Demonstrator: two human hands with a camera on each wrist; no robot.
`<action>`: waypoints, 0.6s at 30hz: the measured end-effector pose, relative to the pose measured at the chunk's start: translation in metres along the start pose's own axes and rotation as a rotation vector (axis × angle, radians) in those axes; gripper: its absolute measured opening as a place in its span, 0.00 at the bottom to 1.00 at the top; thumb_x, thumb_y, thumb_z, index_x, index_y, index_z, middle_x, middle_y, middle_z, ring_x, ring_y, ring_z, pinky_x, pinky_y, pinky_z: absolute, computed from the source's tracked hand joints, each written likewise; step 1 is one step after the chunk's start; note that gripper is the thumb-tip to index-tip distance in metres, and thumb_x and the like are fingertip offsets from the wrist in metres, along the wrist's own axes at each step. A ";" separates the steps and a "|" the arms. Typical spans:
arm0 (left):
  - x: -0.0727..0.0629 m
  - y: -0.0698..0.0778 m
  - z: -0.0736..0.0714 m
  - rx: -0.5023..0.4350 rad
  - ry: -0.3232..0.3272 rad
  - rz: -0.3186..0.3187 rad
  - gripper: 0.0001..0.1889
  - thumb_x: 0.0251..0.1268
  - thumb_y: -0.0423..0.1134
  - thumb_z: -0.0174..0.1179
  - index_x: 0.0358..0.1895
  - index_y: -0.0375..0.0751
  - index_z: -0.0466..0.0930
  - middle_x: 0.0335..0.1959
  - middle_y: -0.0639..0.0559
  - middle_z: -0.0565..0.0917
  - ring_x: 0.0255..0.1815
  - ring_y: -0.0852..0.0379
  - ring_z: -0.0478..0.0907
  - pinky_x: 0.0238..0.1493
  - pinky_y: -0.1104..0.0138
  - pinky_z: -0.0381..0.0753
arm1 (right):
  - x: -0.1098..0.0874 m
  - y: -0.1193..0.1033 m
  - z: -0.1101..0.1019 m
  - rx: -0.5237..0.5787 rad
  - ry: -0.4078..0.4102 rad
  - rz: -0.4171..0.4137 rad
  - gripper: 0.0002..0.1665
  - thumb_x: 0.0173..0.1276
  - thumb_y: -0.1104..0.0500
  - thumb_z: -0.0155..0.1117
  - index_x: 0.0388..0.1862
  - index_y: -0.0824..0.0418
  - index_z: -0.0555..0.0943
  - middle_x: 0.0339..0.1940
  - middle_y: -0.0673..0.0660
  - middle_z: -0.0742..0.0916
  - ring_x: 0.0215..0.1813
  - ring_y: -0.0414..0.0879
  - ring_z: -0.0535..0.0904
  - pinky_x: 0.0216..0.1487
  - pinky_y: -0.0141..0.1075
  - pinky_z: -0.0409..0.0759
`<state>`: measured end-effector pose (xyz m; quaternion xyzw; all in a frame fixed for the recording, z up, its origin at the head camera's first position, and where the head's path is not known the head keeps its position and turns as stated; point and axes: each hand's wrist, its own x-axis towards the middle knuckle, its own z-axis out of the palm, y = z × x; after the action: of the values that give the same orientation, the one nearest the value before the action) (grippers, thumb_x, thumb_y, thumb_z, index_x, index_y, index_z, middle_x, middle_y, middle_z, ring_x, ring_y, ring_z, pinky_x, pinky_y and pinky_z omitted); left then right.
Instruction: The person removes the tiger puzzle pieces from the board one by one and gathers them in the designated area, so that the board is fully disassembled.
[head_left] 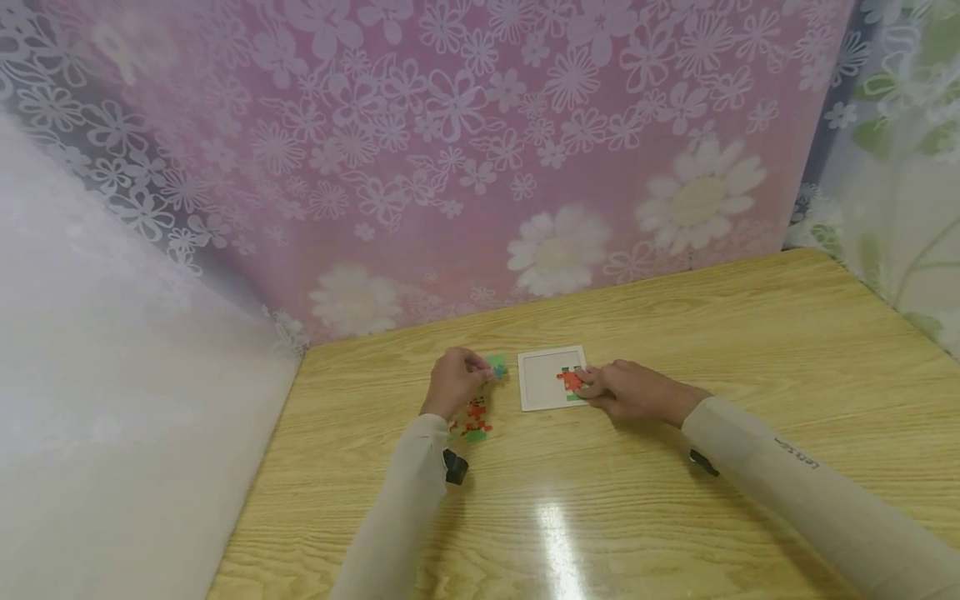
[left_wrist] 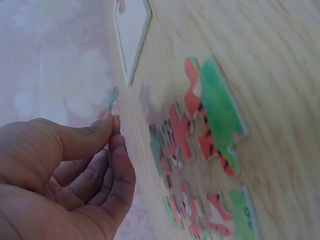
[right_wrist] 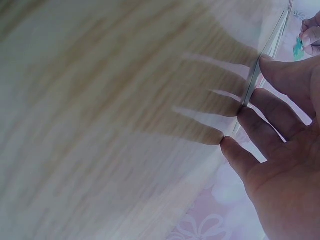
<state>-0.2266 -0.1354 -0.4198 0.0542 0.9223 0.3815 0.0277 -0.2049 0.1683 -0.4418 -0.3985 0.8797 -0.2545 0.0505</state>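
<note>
My left hand [head_left: 456, 379] pinches a green-blue puzzle piece [left_wrist: 111, 99] between thumb and fingertips, held up just left of the white puzzle frame [head_left: 540, 402]. Inside the frame's right side lie joined red and green pieces [head_left: 570, 381]. At that right edge is my right hand [head_left: 626, 390], its fingers stretched out with the tips touching the frame's border; part of the pieces is hidden under them. Under and in front of my left hand, several loose pieces [left_wrist: 220, 110], red, green and black-striped, lie on the table.
The wood-grain table [head_left: 637, 517] meets a pink flowered wall covering [head_left: 450, 208] at the back. A pale covering [head_left: 135, 333] borders it on the left, and a green-flowered one [head_left: 922, 208] stands at the right.
</note>
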 end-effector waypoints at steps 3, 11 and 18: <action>-0.001 -0.002 -0.001 0.010 -0.012 -0.020 0.05 0.68 0.36 0.68 0.36 0.37 0.88 0.34 0.44 0.87 0.30 0.47 0.83 0.28 0.62 0.79 | 0.000 0.000 0.001 0.005 -0.002 0.007 0.16 0.73 0.67 0.64 0.57 0.71 0.82 0.64 0.73 0.75 0.67 0.66 0.72 0.56 0.46 0.80; 0.000 -0.004 -0.001 0.039 -0.034 -0.056 0.03 0.65 0.35 0.70 0.34 0.39 0.89 0.33 0.48 0.87 0.31 0.53 0.81 0.31 0.62 0.81 | 0.001 0.001 0.002 -0.005 -0.006 0.018 0.16 0.73 0.66 0.64 0.57 0.71 0.82 0.64 0.73 0.75 0.67 0.66 0.72 0.58 0.50 0.79; 0.000 -0.006 0.002 0.052 -0.035 -0.053 0.03 0.65 0.35 0.71 0.34 0.41 0.89 0.30 0.51 0.87 0.30 0.56 0.82 0.33 0.62 0.83 | 0.001 0.001 0.002 -0.024 -0.017 0.017 0.16 0.74 0.67 0.62 0.58 0.70 0.82 0.64 0.74 0.76 0.67 0.67 0.73 0.60 0.55 0.77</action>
<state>-0.2272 -0.1388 -0.4255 0.0371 0.9324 0.3556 0.0523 -0.2057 0.1674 -0.4438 -0.3938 0.8856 -0.2400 0.0552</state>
